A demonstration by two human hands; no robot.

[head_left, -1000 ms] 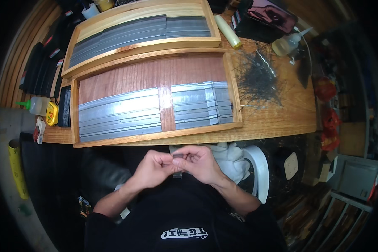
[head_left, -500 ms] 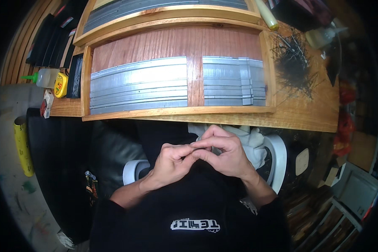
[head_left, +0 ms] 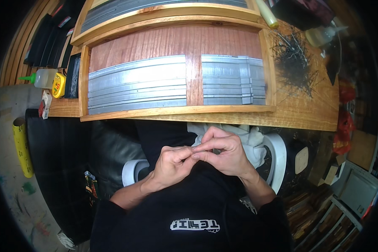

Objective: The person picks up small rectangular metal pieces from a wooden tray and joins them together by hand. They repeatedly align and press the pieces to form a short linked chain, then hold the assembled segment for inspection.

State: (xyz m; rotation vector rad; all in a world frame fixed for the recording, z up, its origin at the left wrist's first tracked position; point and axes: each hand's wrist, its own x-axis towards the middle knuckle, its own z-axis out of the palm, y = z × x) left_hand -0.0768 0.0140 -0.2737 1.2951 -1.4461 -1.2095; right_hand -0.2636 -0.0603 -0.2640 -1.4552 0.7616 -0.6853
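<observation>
My left hand and my right hand meet fingertip to fingertip above my lap. Both are closed in a pinch, thumbs against forefingers. Whatever lies between the fingertips is too small and too covered to name. Beyond them on the table is a shallow wooden tray with a reddish wood bottom. Flat grey metal strips lie in rows in its left part, and shorter metal strips fill the right part. Neither hand touches the tray.
Behind stands a second wooden tray. A heap of thin dark wires and a squeeze bottle lie right on the table. At left are a green-tipped bottle, a yellow tape measure and a yellow tube.
The fingertips have drawn closer together; a small dark sliver seen between them earlier is now hidden. The view has shifted very slightly, and the trays stay put.
</observation>
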